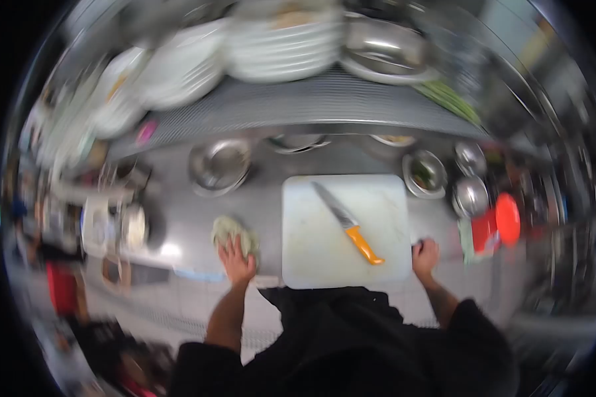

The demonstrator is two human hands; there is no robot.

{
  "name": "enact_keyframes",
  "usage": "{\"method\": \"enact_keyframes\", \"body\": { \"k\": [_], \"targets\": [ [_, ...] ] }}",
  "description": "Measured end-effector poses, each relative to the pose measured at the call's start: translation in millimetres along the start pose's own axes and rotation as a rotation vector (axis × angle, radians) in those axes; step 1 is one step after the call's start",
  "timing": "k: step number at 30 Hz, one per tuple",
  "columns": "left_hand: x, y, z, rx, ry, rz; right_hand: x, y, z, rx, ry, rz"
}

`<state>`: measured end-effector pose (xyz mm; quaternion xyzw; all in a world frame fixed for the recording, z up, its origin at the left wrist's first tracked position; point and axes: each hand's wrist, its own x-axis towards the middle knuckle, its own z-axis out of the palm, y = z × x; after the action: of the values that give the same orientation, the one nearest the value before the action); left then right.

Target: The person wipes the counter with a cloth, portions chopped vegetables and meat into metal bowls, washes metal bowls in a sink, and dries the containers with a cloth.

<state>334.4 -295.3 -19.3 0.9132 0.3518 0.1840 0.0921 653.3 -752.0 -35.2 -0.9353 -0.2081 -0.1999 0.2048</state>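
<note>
My left hand (237, 261) lies with its fingers spread on a crumpled pale green cloth (226, 229), left of the cutting board. The white cutting board (304, 245) is in front of my body on the steel counter. Across it lies a knife (354, 233) with an orange handle, its blade pointing away to the upper left; neither hand touches it. Just off the board's right edge is my right hand (426, 257), its fingers curled in. Something small and dark shows at those fingers, too blurred to name.
Metal bowls stand behind the board, including one bowl (220, 165) at left and one with greens (424, 173) at right. A red container (485, 231) sits at far right. Overhead, a ridged shelf (271, 106) carries stacked white plates (281, 49) and green stalks (449, 99).
</note>
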Motion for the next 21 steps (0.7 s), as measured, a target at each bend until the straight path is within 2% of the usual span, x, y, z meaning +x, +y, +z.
{"method": "enact_keyframes", "body": {
  "k": [4,6,7,9,21],
  "targets": [
    [-2.6,-1.7,-1.5,0.034,0.018,0.126,-0.3,-4.0,-6.7,-0.060,-0.039,0.081],
    [-3.4,3.1,-2.9,0.066,0.042,0.065,5.7,-8.1,-13.9,-0.047,-0.039,0.149],
    [-2.1,4.1,-3.2,0.075,0.029,0.114,6.5,-10.5,-16.4,-0.042,-0.043,0.136],
    [-3.3,7.2,-2.5,0.083,0.004,0.027,3.2,-10.1,-16.5,-0.031,-0.029,0.159],
    [-9.0,-12.6,15.3,0.137,0.048,0.065,-3.5,-6.3,-19.9,0.047,0.055,0.167]
  ]
}}
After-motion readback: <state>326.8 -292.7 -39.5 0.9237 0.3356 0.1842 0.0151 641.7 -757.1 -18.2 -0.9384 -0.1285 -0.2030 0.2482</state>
